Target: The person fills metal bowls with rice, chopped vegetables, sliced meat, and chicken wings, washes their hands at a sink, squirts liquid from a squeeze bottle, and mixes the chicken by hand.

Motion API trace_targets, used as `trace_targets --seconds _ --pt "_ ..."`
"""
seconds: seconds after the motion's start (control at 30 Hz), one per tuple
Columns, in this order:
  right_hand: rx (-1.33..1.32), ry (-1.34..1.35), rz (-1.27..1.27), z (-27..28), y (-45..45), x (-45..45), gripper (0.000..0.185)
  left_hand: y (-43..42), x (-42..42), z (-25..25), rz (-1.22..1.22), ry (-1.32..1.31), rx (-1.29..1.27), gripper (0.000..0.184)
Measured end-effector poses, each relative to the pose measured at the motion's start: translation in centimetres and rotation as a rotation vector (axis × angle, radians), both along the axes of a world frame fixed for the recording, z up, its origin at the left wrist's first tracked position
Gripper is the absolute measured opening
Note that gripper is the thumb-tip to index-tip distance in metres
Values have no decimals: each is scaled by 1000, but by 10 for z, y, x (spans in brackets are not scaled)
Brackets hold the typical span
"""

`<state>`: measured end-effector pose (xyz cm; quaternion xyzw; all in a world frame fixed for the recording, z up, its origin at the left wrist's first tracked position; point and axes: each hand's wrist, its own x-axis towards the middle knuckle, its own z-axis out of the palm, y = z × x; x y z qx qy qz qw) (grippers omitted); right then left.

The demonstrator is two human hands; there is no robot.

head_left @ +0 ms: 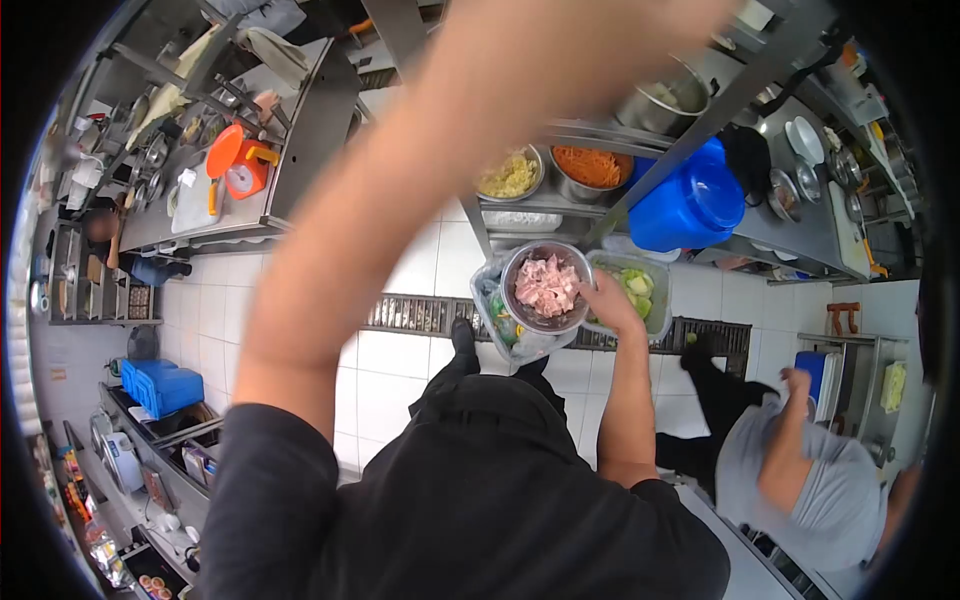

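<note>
My right hand [611, 303] grips the right rim of a metal bowl [546, 324] in front of my body. Pieces of raw pink meat [547, 284] fill the middle of the bowl. My left arm reaches up across the view toward the shelving, and my left hand [630, 45] is smeared by motion at the top edge, so its fingers cannot be made out. Close to it on the upper shelf is a metal pot [672, 112]. Below the bowl stands a plastic-lined bin [508, 347], and beside it a clear tub [655, 320] holds green leafy pieces.
The lower shelf holds a bowl of chopped yellow food [511, 177] and a pot of shredded orange food [590, 168]. A blue barrel [670, 215] stands right of them. An orange scale [240, 172] sits on the left counter. A person in grey [800, 480] is at the right; another person [105, 225] is far left.
</note>
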<state>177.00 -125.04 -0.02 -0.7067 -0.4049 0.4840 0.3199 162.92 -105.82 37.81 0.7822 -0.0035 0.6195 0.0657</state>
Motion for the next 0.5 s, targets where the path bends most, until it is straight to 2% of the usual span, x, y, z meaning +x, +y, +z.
trace_targets --seconds 0.07,0.1,0.13,0.17,0.2,0.23,0.27,0.3,0.33,0.37,0.47,0.5 --pt "-15 -46 28 -12 11 -8 30 -18 -58 -98 67 107 -119 33" --pt "35 -91 99 -27 19 -10 31 -15 -95 -168 169 314 -282 27" --pt "43 -39 113 -44 26 -12 32 -22 -121 -236 276 496 -677 38" --pt "37 13 130 -56 38 -21 32 -19 -141 -311 306 546 -1079 59" --pt "19 58 154 -67 44 -31 33 -22 -161 -364 275 726 -1488 81" --pt "35 28 192 -79 54 -40 32 -23 -175 -416 -38 642 -1894 93" --pt "42 -17 231 -95 64 -49 31 -34 -181 -467 -179 472 -2142 84" --pt "56 -60 273 -112 78 -58 30 -36 -183 -485 -386 319 -2305 79" --pt "71 -100 316 -127 92 -66 28 -35 -186 -501 -600 149 -2446 73" --pt "-62 -89 299 -123 103 -70 25 -33 -191 -534 -597 46 -2463 63" --pt "-362 238 221 -158 153 -55 27 -22 -211 -570 -523 -40 -2461 62" --pt "-258 57 259 -191 170 -43 26 -21 -219 -587 -488 -65 -2437 63"
